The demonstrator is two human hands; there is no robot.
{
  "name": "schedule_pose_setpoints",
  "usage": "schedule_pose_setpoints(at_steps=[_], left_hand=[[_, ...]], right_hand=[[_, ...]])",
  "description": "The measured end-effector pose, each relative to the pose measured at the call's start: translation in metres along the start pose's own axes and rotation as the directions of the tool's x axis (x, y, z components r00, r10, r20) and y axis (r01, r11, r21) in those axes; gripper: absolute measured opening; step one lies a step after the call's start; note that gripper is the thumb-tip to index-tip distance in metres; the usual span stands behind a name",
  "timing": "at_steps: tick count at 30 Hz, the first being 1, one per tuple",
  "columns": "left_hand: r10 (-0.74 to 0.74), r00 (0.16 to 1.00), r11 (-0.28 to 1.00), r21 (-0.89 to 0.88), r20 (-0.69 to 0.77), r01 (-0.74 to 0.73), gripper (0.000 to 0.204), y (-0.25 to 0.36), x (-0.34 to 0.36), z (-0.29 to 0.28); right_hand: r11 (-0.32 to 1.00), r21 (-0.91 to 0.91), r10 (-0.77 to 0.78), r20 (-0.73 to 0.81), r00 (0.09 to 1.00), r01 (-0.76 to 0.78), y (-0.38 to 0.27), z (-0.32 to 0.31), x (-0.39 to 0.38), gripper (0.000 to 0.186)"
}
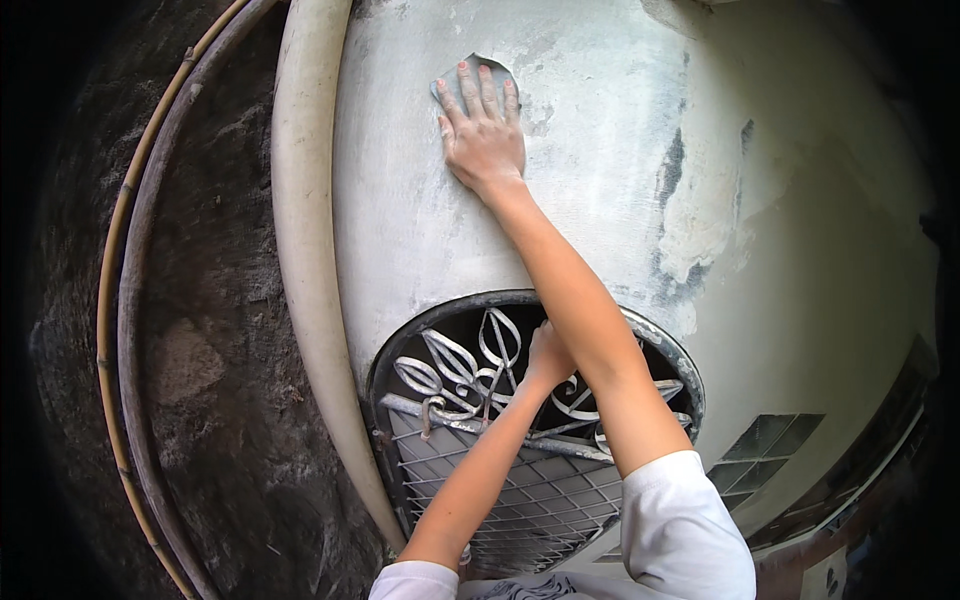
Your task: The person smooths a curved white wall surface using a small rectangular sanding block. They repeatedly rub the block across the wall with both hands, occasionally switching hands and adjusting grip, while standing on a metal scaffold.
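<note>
High on the white, patchy wall (600, 140), my right hand (481, 130) lies with fingers outstretched over a grey sheet, probably sandpaper (510, 75), pressing it to the surface. Lower down, my left hand (547, 350) is closed on the scrolled ironwork (450, 360) in the upper part of an arched metal gate (500, 500); my right forearm crosses in front of it and hides part of its grip. The wall shows flaking and darker streaks to the right of my right hand.
A thick pale pipe (305, 220) runs vertically left of the gate, beside a thinner grey pipe (135, 280) and a bamboo pole (105, 320) against rough dark masonry (200, 370). At lower right are glass blocks (760, 450) set in a greyer wall stretch.
</note>
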State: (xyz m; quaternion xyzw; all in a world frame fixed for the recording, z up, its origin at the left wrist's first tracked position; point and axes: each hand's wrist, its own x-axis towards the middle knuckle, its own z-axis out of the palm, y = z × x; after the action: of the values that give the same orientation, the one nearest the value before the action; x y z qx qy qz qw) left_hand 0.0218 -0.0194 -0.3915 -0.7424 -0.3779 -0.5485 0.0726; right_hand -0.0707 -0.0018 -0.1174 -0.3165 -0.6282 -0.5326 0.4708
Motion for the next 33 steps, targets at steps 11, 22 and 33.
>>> schedule_pose_setpoints(at_steps=[11,22,33], left_hand=[[0.02,0.988,0.984,-0.174,-0.15,-0.046,0.031,0.004,-0.015,0.005],[-0.056,0.978,0.996,-0.076,-0.2,0.041,0.025,0.008,-0.004,0.008],[-0.129,0.966,0.992,-0.031,-0.224,0.125,0.024,0.013,-0.002,0.006]], right_hand=[[0.721,0.245,-0.692,0.198,0.694,0.649,-0.107,0.027,0.025,0.053],[0.996,0.028,-0.084,-0.102,0.991,0.087,0.011,0.033,0.208,0.051],[0.809,-0.017,-0.581,0.133,0.803,0.588,-0.05,0.03,0.147,0.051]])
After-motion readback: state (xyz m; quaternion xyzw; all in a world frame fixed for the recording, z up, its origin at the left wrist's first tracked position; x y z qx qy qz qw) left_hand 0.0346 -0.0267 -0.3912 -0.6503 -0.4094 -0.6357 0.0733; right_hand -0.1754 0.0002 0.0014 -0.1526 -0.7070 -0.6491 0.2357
